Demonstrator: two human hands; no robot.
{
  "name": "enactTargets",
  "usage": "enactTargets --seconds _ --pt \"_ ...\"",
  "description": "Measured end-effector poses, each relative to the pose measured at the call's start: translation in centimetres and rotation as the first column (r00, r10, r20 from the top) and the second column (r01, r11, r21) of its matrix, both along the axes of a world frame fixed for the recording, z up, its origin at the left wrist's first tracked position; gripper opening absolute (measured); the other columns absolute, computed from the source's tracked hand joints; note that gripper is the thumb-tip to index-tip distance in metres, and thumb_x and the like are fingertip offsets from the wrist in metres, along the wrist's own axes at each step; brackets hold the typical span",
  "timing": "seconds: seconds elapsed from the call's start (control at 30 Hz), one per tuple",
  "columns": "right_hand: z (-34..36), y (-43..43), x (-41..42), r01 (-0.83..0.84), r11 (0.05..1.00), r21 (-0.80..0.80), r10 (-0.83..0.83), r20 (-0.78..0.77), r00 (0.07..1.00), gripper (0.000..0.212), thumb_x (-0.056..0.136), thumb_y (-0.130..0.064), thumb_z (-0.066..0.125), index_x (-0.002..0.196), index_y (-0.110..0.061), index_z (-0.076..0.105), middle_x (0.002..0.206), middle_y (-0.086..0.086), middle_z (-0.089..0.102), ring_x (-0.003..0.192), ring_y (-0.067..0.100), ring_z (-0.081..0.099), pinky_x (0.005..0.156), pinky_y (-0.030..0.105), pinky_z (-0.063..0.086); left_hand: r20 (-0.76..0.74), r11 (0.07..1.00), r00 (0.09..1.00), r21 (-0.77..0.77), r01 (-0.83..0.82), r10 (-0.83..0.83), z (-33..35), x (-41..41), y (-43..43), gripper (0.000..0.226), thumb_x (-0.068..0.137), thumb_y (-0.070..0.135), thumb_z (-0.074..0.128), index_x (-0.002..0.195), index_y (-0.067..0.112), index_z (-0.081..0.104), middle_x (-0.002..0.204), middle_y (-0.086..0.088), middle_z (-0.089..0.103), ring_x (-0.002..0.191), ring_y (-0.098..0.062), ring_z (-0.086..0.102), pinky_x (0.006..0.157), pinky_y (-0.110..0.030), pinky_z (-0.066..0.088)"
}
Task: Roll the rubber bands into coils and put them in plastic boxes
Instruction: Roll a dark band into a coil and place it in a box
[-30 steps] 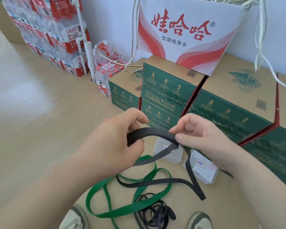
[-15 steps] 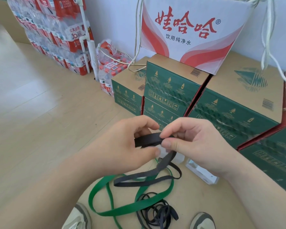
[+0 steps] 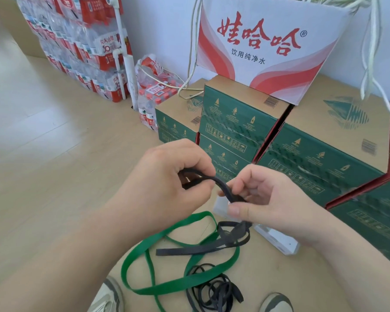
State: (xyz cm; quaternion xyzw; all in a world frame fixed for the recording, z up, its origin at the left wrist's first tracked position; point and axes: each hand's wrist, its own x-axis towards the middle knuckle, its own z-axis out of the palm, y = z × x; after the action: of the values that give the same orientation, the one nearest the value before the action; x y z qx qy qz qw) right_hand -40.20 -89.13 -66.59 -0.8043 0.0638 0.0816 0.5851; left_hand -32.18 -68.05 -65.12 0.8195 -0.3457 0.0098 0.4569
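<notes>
A black rubber band (image 3: 221, 185) arches between both hands at mid frame. My left hand (image 3: 164, 185) pinches its wound end between thumb and fingers. My right hand (image 3: 270, 203) pinches the band farther along, and the loose tail (image 3: 203, 247) hangs to the cardboard surface. A green band (image 3: 178, 287) lies in a big loop below. A tangle of thin black bands (image 3: 214, 293) rests near the bottom edge. One clear plastic box (image 3: 220, 207) shows behind my right thumb, and a second box (image 3: 277, 240) lies under my right wrist.
Green cartons (image 3: 234, 122) stand stacked just beyond my hands, with a white and red carton (image 3: 261, 46) on top. Shrink-wrapped water bottle packs (image 3: 86, 48) sit at the far left wall. White cables (image 3: 369, 64) hang at the right. My shoes (image 3: 108, 298) show at the bottom.
My hands have drawn apart, so the black band now arches between them. The hanging tail has been pulled up and lies shorter on the surface.
</notes>
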Motion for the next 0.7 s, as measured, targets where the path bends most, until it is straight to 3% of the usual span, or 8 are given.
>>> enactTargets --seconds 0.13,0.23,0.33,0.47,0.6,0.7 --pt "0.3 1.5 0.2 0.025 0.987 0.158 -0.044 0.116 0.992 0.038 0.069 0.002 0.09 0.085 -0.005 0.056 0.094 0.019 0.074 0.082 0.044 0.068 0.08 0.067 0.055 -0.021 0.996 0.997 -0.037 0.079 -0.08 -0.1 -0.6 -0.6 0.015 0.075 0.006 0.084 0.08 0.019 0.08 0.094 0.01 0.071 0.086 -0.006 0.069 0.073 -0.011 0.052" --pt "0.5 1.5 0.4 0.085 0.988 0.129 -0.108 0.182 0.977 0.031 0.071 0.006 0.086 0.088 -0.009 0.064 0.086 0.014 0.076 0.082 0.041 0.071 0.08 0.054 0.061 -0.038 0.993 0.992 -0.027 0.118 -0.119 -0.4 -0.2 -0.6 0.019 0.079 0.008 0.084 0.092 0.021 0.081 0.101 0.011 0.069 0.094 -0.007 0.069 0.079 -0.015 0.054" --pt "0.5 0.8 0.6 0.145 0.985 0.089 -0.162 0.227 0.96 0.021 0.08 0.003 0.08 0.087 -0.015 0.072 0.08 0.013 0.076 0.075 0.033 0.074 0.077 0.042 0.062 -0.044 0.987 0.987 0.035 0.157 -0.156 -0.5 0.6 0.3 0.034 0.081 0.011 0.083 0.112 0.024 0.076 0.111 0.012 0.066 0.1 -0.013 0.067 0.084 -0.027 0.057" --pt "0.2 0.1 0.6 0.219 0.968 0.122 -0.244 0.246 0.938 0.017 0.088 0.005 0.07 0.096 -0.011 0.071 0.078 0.011 0.075 0.074 0.035 0.071 0.075 0.034 0.06 0.067 0.992 0.995 0.1 0.074 -0.081 -0.9 0.6 0.8 0.047 0.084 0.015 0.082 0.127 0.029 0.069 0.11 0.014 0.068 0.096 -0.012 0.065 0.083 -0.03 0.056" --pt "0.2 0.6 0.4 0.187 0.98 0.065 -0.196 0.209 0.958 0.019 0.095 0.002 0.064 0.1 -0.016 0.068 0.082 0.008 0.077 0.075 0.03 0.071 0.073 0.029 0.058 0.125 0.997 0.99 0.046 0.064 -0.069 -1.1 0.6 0.2 0.034 0.089 0.021 0.077 0.123 0.022 0.072 0.102 0.008 0.07 0.089 -0.015 0.068 0.08 -0.035 0.058" --pt "0.3 1.2 0.3 0.147 0.989 -0.011 -0.142 0.189 0.972 0.025 0.096 -0.002 0.065 0.094 -0.027 0.067 0.087 0.004 0.078 0.08 0.024 0.073 0.079 0.038 0.061 0.163 0.998 0.986 0.058 0.028 -0.037 -1.0 0.7 0.0 0.024 0.092 0.027 0.067 0.115 0.022 0.073 0.098 0.009 0.069 0.086 -0.013 0.066 0.076 -0.036 0.057"
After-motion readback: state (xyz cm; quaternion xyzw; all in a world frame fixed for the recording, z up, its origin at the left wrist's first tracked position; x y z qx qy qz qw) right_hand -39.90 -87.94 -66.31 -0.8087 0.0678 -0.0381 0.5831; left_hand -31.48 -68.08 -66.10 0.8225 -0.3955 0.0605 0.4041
